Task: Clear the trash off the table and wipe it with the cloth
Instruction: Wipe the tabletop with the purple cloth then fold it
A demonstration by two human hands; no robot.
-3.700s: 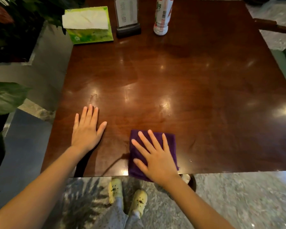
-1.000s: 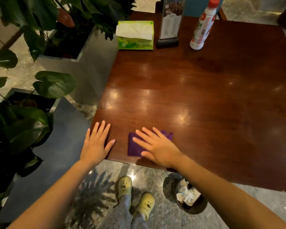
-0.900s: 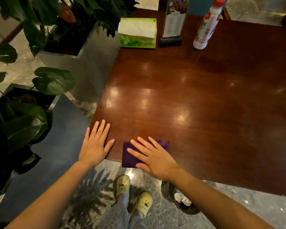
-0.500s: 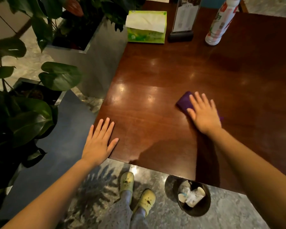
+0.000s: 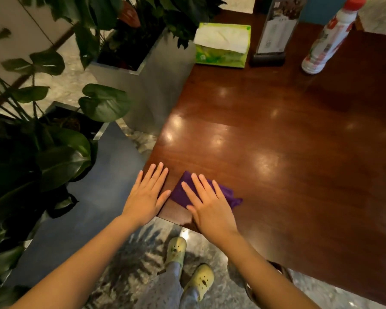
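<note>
Two hands flat at the near-left corner of the table (image 5: 288,152), cloth (image 5: 177,194) under one.
Right hand (image 5: 210,208), fingers straight and spread, presses the purple cloth on the table; half a second ago both were nearer the table's middle. Left hand (image 5: 146,195), flat with fingers straight, stays on the table's left edge, thumb just beside the cloth. Tissue box (image 5: 222,49), bottle (image 5: 328,41): table's far edge.

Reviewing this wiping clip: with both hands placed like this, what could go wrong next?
The purple cloth under the flat right hand lies close to the table's near corner; a stroke toward the person might drag it off. The left hand rests right beside it and could block a leftward stroke. Far strokes could tip the standing bottle.
</note>
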